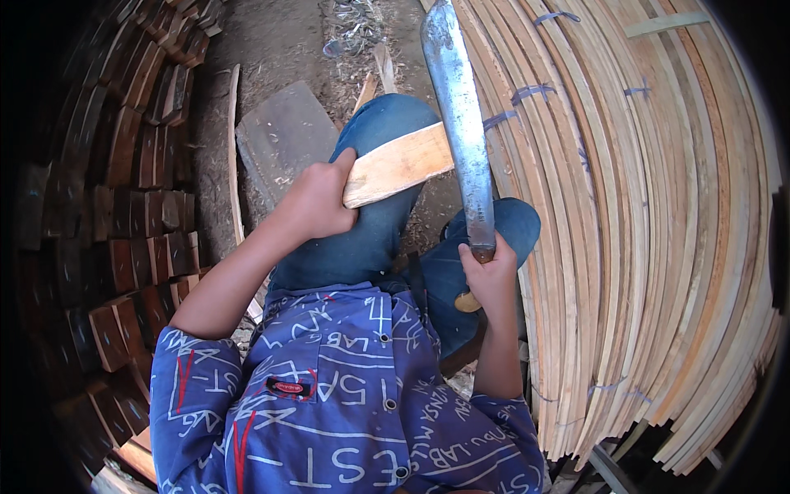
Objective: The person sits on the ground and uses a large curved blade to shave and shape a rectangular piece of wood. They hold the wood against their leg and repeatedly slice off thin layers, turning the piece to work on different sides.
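Note:
My left hand [319, 198] is closed round the near end of a short, pale wooden slat [401, 164], which lies slanting over my left knee. In my right hand [494, 276] is the handle of a machete [462, 115], gripped above my right leg. Its long, broad steel blade points away from me and stands nearly upright in the view. The slat's far right end meets the blade's left side in the picture; whether they touch I cannot tell. Most of the handle is hidden by my fingers, though its brown butt shows below them.
Bundles of long, pale wooden strips [609, 206] tied with purple bands run along my right. At my left rises a stack of dark-ended wood pieces [123, 230]. A flat grey slab [284, 136] and a thin strip [234, 156] lie on the dirt ground ahead.

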Available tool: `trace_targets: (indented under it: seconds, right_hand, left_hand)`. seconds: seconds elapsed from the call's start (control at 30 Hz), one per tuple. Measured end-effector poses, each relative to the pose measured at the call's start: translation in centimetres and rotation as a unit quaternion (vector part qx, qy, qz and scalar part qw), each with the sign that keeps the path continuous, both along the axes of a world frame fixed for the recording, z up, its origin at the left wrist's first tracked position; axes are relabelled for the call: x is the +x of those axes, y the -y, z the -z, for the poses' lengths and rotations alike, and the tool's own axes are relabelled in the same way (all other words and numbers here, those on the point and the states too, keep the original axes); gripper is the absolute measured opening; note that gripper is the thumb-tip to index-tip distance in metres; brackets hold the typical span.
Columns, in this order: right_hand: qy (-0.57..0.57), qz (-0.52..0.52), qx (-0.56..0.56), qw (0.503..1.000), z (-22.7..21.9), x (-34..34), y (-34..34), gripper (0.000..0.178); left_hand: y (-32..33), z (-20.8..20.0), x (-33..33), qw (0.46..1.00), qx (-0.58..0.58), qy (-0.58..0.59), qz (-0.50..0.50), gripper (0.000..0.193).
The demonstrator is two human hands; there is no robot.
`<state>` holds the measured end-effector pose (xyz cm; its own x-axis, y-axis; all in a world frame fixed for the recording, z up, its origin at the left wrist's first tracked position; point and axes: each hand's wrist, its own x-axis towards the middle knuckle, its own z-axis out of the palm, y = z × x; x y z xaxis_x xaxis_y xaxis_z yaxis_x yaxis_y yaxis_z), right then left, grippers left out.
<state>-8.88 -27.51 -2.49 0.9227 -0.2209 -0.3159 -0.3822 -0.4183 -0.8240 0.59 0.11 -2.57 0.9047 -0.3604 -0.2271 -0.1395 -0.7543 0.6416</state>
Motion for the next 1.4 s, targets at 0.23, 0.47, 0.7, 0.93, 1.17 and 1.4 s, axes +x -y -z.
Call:
trace_targets:
  seconds: [0.23,0.47,0.7,0.93,1.17,1.4]
  right_hand:
    - [-0.023,0.027,0.007,0.999,0.8,-1.5,-1.0,0.02]
    - [-0.065,0.06,0.052,0.995,-0.1,-1.9,-0.5,0.018]
    - [-0.015,0.014,-0.035,0.999,-0.2,-3.0,0.4,0.02]
    - [-0.05,0.049,0.013,0.997,1.8,-4.0,-0.1,0.022]
    - [0.01,0.009,0.023,1.0,3.2,-5.1,1.2,0.022]
    - [-0.098,0.081,0.06,0.99,2.9,-5.5,1.7,0.022]
  left_hand:
    - [0.5,0.0,0.1,1.0,-0.002,0.011,-0.003,0.035]
    - [0.3,0.1,0.1,0.999,-0.021,-0.015,-0.023,0.036]
    - [0.0,0.3,0.1,0.999,-0.027,-0.009,-0.015,0.034]
    - [0.4,0.0,0.1,0.999,-0.027,-0.001,-0.027,0.032]
    - [-0.1,0.3,0.2,0.998,-0.044,-0.013,-0.035,0.033]
    - [0.1,-0.2,0.0,0.999,-0.017,0.003,-0.033,0.035]
